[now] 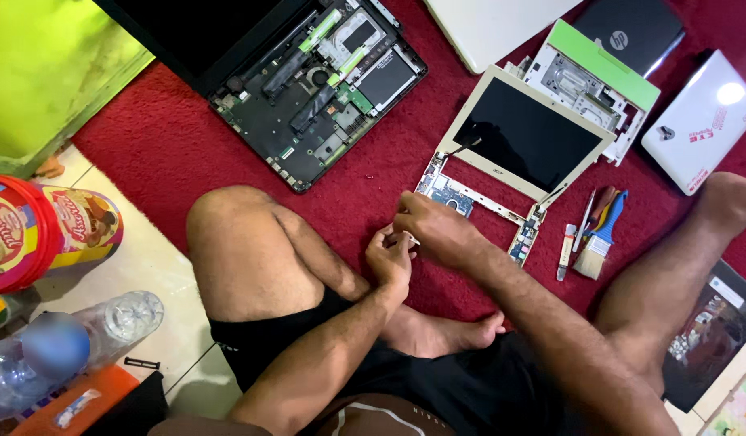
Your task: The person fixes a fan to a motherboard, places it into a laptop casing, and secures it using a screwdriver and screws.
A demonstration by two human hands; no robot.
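Observation:
I sit on a red carpet with my legs folded. My left hand (389,257) and my right hand (436,229) meet just above my shin, both pinched on a small pale part (411,240) between the fingertips. What that part is cannot be made out. Right beyond my hands lies a small white laptop (525,137) with its dark screen up and a bare circuit board (448,192) showing along its near edge.
A black opened laptop base (320,89) lies at the far left. A white-and-green laptop part (591,81), closed laptops and a white case (700,121) lie far right. A brush (599,238) and small tools sit by my right leg. Tin (33,230) and bottle (74,339) stand left.

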